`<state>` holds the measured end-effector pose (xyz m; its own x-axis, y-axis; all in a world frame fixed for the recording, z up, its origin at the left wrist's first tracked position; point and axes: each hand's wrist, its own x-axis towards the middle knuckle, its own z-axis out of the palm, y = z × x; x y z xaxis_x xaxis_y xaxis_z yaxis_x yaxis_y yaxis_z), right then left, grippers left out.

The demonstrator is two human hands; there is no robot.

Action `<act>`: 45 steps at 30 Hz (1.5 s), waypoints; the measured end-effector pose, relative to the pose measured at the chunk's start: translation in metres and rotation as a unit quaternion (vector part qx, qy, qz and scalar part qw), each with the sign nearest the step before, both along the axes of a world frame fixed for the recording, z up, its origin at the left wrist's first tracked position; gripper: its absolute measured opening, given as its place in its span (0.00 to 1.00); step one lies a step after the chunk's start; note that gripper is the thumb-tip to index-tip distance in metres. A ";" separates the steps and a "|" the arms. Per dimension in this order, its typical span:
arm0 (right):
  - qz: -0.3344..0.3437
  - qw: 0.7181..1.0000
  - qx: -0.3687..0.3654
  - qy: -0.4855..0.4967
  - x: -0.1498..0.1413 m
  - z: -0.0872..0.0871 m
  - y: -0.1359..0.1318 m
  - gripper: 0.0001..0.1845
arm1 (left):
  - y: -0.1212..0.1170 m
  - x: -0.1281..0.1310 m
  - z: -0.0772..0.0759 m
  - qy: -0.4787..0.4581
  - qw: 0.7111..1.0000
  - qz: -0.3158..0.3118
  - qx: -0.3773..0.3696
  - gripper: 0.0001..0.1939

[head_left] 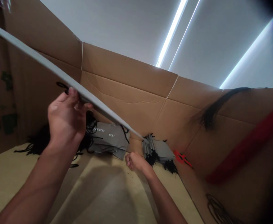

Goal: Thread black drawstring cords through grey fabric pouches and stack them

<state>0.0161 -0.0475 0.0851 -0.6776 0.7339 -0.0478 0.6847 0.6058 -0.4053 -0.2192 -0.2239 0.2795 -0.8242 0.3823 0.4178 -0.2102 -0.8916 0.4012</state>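
As the left grip (66, 119) pinches a flat grey bag (57, 72), the right fist (135, 161) clenches.

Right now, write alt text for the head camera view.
Inside a cardboard box, the left hand holds a long flat gray sheet edge-on; the right hand, in a fist, is near stacks of gray bags with black cord handles.

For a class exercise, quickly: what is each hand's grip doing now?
Left hand: closed, holding a grey sheet.
Right hand: closed, nothing visibly held.
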 end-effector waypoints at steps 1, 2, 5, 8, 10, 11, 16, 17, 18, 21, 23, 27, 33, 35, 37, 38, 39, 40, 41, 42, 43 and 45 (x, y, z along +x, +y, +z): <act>0.002 1.000 -0.016 -0.002 0.000 0.002 -0.001 0.16 | 0.005 0.004 0.000 -0.034 0.999 -0.027 -0.012 0.11; 0.002 1.000 -0.029 0.000 0.000 0.004 -0.002 0.15 | 0.009 0.008 0.001 -0.059 0.997 -0.049 -0.025 0.12; 0.002 0.997 -0.053 0.048 0.004 0.025 -0.007 0.15 | 0.018 0.019 0.000 -0.080 0.991 -0.087 -0.061 0.17; 0.029 0.985 -0.071 0.154 0.012 0.063 -0.023 0.27 | 0.023 0.027 -0.003 -0.088 0.987 -0.107 -0.086 0.18; 0.060 0.966 -0.095 0.233 0.018 0.092 -0.043 0.39 | 0.026 0.032 -0.005 -0.089 0.985 -0.113 -0.093 0.17; 0.079 0.948 -0.114 0.285 0.020 0.105 -0.054 0.41 | 0.028 0.034 -0.007 -0.087 0.985 -0.115 -0.094 0.17; 0.057 0.794 -0.317 0.516 0.017 0.137 -0.098 0.33 | 0.036 0.041 -0.016 -0.048 0.990 -0.110 -0.069 0.16; 0.034 0.790 -0.319 0.522 0.015 0.137 -0.101 0.32 | 0.037 0.042 -0.018 -0.039 0.991 -0.109 -0.063 0.16; 0.014 0.789 -0.311 0.530 0.014 0.136 -0.102 0.32 | 0.038 0.043 -0.019 -0.031 0.992 -0.108 -0.059 0.15; -0.021 0.785 -0.268 0.558 0.011 0.133 -0.098 0.30 | 0.038 0.047 -0.021 -0.016 0.992 -0.107 -0.061 0.13; -0.028 0.789 -0.250 0.561 0.012 0.131 -0.092 0.29 | 0.037 0.049 -0.021 -0.011 0.992 -0.105 -0.073 0.13; -0.048 0.813 -0.180 0.551 0.016 0.129 -0.082 0.27 | 0.039 0.049 -0.021 -0.001 0.991 -0.092 -0.097 0.12; -0.062 0.861 -0.018 0.505 0.026 0.129 -0.069 0.20 | 0.062 0.030 -0.035 0.117 0.965 -0.029 -0.232 0.10; -0.066 0.877 0.024 0.475 0.031 0.130 -0.066 0.16 | 0.071 0.021 -0.042 0.157 0.944 -0.038 -0.289 0.10; -0.077 0.888 0.062 0.449 0.037 0.131 -0.064 0.12 | 0.076 0.012 -0.048 0.188 0.922 -0.057 -0.333 0.13; -0.084 0.892 0.077 0.437 0.039 0.131 -0.063 0.09 | 0.077 0.007 -0.050 0.205 0.911 -0.066 -0.353 0.14; -0.089 0.896 0.090 0.426 0.042 0.131 -0.061 0.08 | 0.077 0.003 -0.051 0.221 0.899 -0.078 -0.370 0.14; -0.094 0.898 0.101 0.417 0.045 0.132 -0.060 0.06 | 0.077 0.000 -0.052 0.237 0.888 -0.091 -0.384 0.15; -0.097 0.901 0.109 0.409 0.047 0.132 -0.059 0.05 | 0.076 -0.003 -0.052 0.253 0.878 -0.104 -0.394 0.14; -0.100 0.902 0.116 0.404 0.049 0.133 -0.058 0.05 | 0.074 -0.005 -0.051 0.267 0.870 -0.116 -0.398 0.14; -0.103 0.903 0.121 0.400 0.052 0.133 -0.056 0.05 | 0.072 -0.007 -0.050 0.280 0.864 -0.127 -0.399 0.14; -0.110 0.903 0.130 0.394 0.057 0.135 -0.053 0.05 | 0.068 -0.009 -0.047 0.302 0.856 -0.140 -0.395 0.13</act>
